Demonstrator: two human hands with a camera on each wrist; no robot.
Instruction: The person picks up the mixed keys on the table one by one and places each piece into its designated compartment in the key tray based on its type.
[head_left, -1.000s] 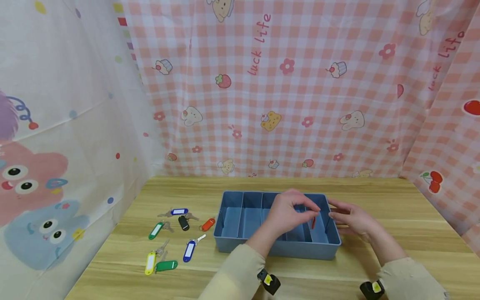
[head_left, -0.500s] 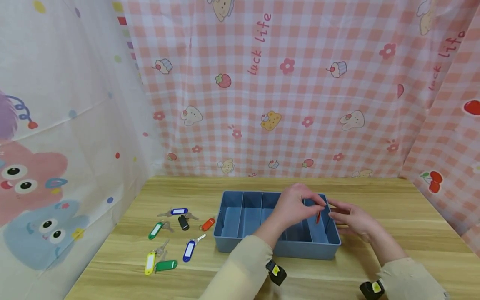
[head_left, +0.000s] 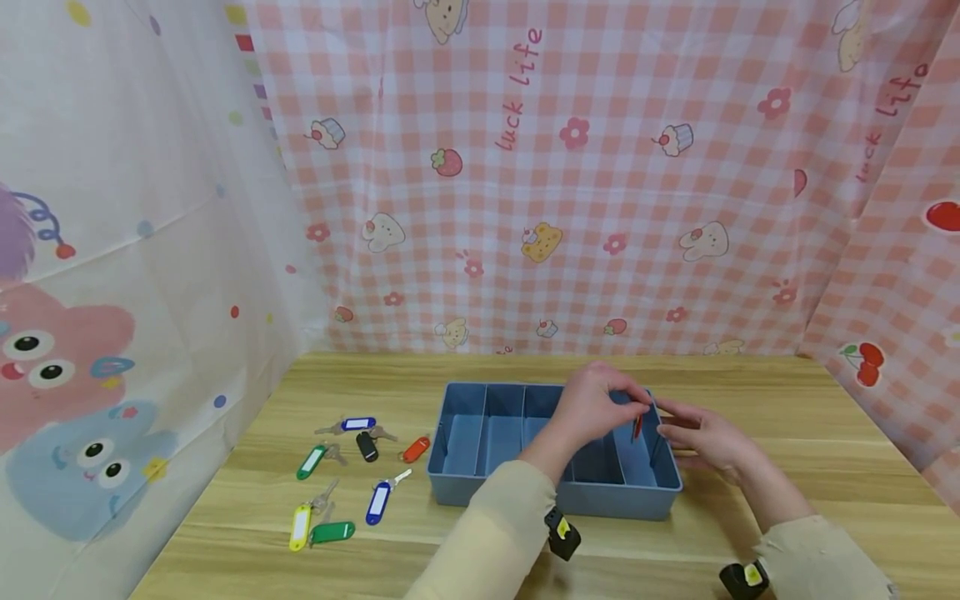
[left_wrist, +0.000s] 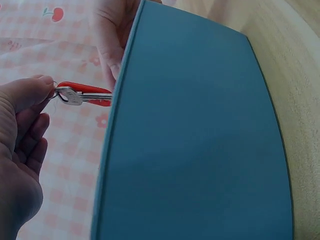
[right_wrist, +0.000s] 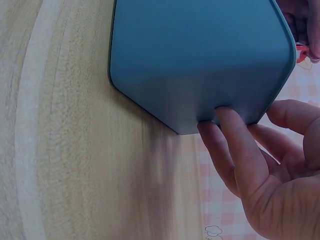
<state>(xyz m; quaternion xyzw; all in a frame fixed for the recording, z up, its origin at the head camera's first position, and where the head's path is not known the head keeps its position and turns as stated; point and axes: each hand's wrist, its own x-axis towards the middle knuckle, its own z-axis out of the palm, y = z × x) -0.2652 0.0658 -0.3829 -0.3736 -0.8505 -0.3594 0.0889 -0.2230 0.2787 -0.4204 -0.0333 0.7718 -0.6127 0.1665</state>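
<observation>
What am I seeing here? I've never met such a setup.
There is no robot: these are a person's left hand and right hand, both bare. The wide picture comes from a camera worn on the head, looking forward and down; the two close ones come from cameras on the left and right wrists. On a light wood-grain table stands a blue-grey, rectangular, divided box. To its left lie seven plastic key tags, two blue, two green, one yellow, one black and one orange-red, most with metal keys. The left hand pinches a red plastic key tag with a silver metal key over the box's rightmost compartment. The right hand's fingers touch the outside of the box.
</observation>
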